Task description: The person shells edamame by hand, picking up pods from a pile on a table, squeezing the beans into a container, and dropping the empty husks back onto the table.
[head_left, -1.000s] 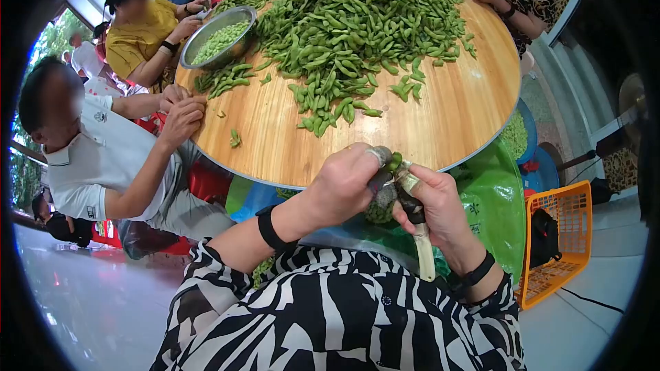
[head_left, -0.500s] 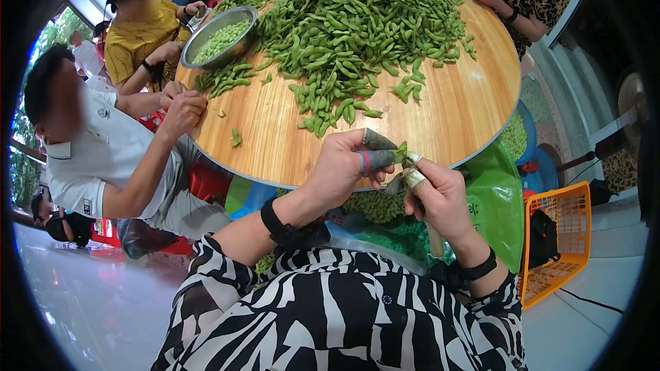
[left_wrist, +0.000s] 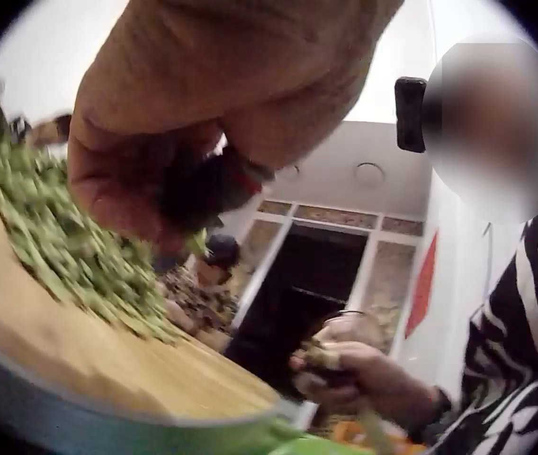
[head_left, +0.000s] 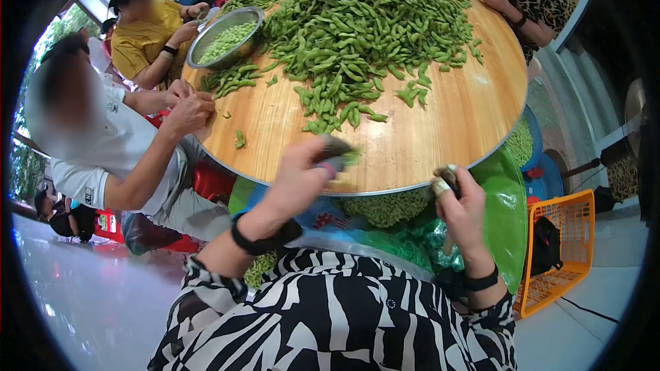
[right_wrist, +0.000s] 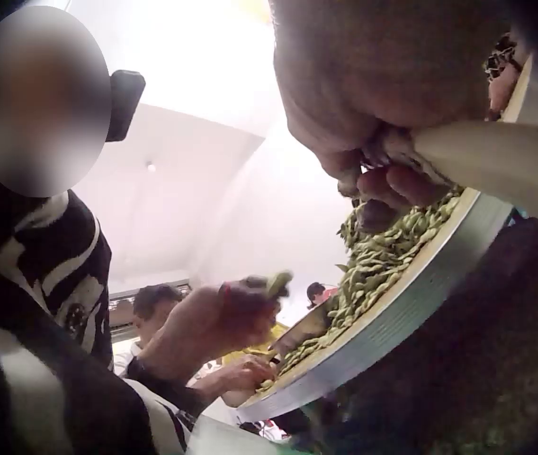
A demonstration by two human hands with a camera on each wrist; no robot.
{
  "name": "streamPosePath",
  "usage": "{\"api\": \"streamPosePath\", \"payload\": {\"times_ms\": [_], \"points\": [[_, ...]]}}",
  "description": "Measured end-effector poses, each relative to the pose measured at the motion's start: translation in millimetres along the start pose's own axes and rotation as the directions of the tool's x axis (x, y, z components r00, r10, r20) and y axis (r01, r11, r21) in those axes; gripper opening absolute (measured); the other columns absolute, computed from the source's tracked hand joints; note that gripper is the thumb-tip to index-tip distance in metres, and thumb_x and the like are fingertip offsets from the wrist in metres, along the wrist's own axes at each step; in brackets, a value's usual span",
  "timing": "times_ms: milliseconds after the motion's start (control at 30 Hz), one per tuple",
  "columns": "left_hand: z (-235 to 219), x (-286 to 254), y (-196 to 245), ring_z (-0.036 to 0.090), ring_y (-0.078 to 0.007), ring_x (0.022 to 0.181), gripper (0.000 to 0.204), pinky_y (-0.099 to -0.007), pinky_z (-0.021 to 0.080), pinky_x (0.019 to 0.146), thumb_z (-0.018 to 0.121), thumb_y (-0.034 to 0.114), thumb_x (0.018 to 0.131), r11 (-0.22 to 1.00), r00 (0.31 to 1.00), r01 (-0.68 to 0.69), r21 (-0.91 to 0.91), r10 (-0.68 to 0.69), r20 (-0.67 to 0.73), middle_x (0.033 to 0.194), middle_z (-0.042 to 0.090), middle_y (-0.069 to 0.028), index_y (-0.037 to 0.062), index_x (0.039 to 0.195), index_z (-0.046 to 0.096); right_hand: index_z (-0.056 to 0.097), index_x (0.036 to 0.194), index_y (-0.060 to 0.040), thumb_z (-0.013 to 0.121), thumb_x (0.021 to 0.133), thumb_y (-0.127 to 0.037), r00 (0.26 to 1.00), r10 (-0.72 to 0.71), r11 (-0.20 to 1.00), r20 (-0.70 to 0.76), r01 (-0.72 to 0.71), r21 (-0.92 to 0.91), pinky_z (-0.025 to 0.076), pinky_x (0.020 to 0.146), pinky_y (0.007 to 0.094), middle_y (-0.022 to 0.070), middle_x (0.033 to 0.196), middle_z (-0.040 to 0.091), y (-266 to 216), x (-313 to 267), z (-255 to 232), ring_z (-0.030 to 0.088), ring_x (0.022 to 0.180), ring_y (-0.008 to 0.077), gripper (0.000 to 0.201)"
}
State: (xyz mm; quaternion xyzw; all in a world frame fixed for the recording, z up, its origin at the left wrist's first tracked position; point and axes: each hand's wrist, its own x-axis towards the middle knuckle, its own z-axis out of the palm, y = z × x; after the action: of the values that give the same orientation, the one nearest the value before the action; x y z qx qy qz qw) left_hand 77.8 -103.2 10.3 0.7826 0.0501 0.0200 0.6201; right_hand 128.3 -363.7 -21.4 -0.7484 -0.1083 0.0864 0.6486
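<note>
My left hand (head_left: 299, 178), blurred by motion and with wrapped fingertips, pinches a green pod (head_left: 350, 156) over the near edge of the round wooden table (head_left: 440, 134). The right wrist view shows that pod (right_wrist: 278, 282) at the tips of the thumb and fingers. Apart from it, on the right, my right hand (head_left: 465, 211) has its fingers curled round a tool whose pale handle (right_wrist: 496, 161) stands out in the right wrist view. The tool's working end is hidden. A large heap of green pods (head_left: 371, 20) lies beyond both hands.
A metal bowl of shelled beans (head_left: 225, 42) stands at the table's left. Beans (head_left: 388, 207) lie below the near edge, beside green plastic (head_left: 498, 199). An orange basket (head_left: 558, 254) is at the right. Several people sit around, one in a white shirt (head_left: 127, 148) close on the left.
My hands have come apart. The left has swung left with a pod in its fingers, and the right has shifted a little right, still gripping the tool.
</note>
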Motion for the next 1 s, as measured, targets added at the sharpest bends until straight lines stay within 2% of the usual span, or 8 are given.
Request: {"api": "streamPosePath", "payload": {"times_ms": [100,167,267,333,733,833,900,1000], "points": [[-63.6,-28.2,-1.4,0.062,-0.0303,0.078,0.021,-0.0375,0.049,0.07,0.055,-0.003,0.073,0.59,0.987,-0.101,0.801,0.162,0.005,0.08,0.061,-0.0148,-0.0013,0.092,0.064,0.059,0.094,0.0005,0.056,0.087,-0.004,0.999,0.042,0.998,0.007,-0.043,0.05,0.034,0.043,0.0206,-0.0012,0.068,0.054,5.8,-4.1,-10.7,0.044,0.049,0.0033,0.009],[-93.1,-47.1,-11.4,0.06,-0.0349,0.084,0.018,-0.043,0.048,0.072,0.058,-0.001,0.072,0.265,0.997,0.024,0.964,0.062,-0.042,0.085,0.059,-0.0159,0.0006,0.09,0.065,0.059,0.094,0.0011,0.055,0.087,-0.003,0.996,0.08,0.996,0.047,-0.082,0.037,0.034,0.043,0.0206,-0.0014,0.067,0.053,9.6,-5.0,-12.9,0.045,0.049,0.0037,0.01],[-103.9,-43.1,-8.9,0.06,-0.0348,0.084,0.02,-0.0423,0.048,0.072,0.058,-0.003,0.072,0.251,0.987,-0.065,0.966,0.159,0.025,0.088,0.058,-0.0162,0.0016,0.091,0.065,0.059,0.096,0.0016,0.05,0.09,-0.009,0.987,0.115,0.986,0.116,-0.127,0.105,0.034,0.042,0.0207,-0.0005,0.067,0.052,8.2,-1.5,-8.1,0.043,0.047,0.0049,0.015],[-90.9,-23.5,-7.4,0.059,-0.0352,0.085,0.023,-0.0419,0.048,0.072,0.059,-0.004,0.072,0.632,0.984,-0.137,0.763,0.174,0.032,0.088,0.057,-0.0159,0.0023,0.093,0.063,0.058,0.098,0.002,0.047,0.091,-0.011,0.976,0.135,0.972,0.169,-0.163,0.169,0.034,0.042,0.0209,0.0007,0.068,0.052,5.5,1.4,-2.4,0.043,0.047,0.0058,0.018],[-66.2,58.6,-54.9,0.054,-0.0404,0.084,0.026,-0.0434,0.046,0.071,0.062,-0.004,0.071,0.408,0.852,-0.475,0.78,0.434,0.292,0.095,0.055,-0.0175,0.0016,0.095,0.054,0.049,0.109,-0.0017,0.038,0.097,-0.022,0.842,0.358,0.728,0.405,-0.523,0.443,0.038,0.04,0.0245,0.0067,0.064,0.048,4.6,-22.0,36.8,0.045,0.05,0.0112,0.026],[-63.1,45.0,-40.8,0.056,-0.0308,0.072,0.014,-0.0368,0.046,0.065,0.062,0.0,0.08,0.662,0.932,-0.317,0.68,0.352,0.091,0.085,0.06,-0.0135,0.0017,0.093,0.055,0.049,0.107,-0.0015,0.037,0.098,-0.025,0.85,0.291,0.795,0.439,-0.47,0.383,0.035,0.039,0.0235,0.0085,0.059,0.048,6.5,-26.1,40.9,0.042,0.046,0.0117,0.028],[-58.6,37.1,-24.0,0.055,-0.0168,0.063,0.006,-0.0279,0.044,0.058,0.062,0.005,0.086,0.989,0.99,0.119,0.091,-0.11,-0.091,0.076,0.062,-0.0074,0.0016,0.089,0.057,0.05,0.113,-0.0004,0.036,0.099,-0.025,0.837,0.287,0.819,0.467,-0.467,0.333,0.035,0.04,0.0227,0.0075,0.061,0.049,-3.8,-20.2,36.0,0.041,0.045,0.0109,0.031],[-44.0,23.7,-14.1,0.057,-0.0082,0.064,0.007,-0.0219,0.044,0.054,0.063,0.006,0.087,0.961,0.984,0.175,-0.216,-0.166,0.058,0.078,0.064,-0.0049,0.0005,0.091,0.06,0.047,0.129,-0.0001,0.035,0.099,-0.019,0.862,0.183,0.872,0.473,-0.365,0.327,0.034,0.042,0.0209,0.0058,0.064,0.05,-20.0,-10.1,36.2,0.041,0.046,0.0088,0.038]]}}
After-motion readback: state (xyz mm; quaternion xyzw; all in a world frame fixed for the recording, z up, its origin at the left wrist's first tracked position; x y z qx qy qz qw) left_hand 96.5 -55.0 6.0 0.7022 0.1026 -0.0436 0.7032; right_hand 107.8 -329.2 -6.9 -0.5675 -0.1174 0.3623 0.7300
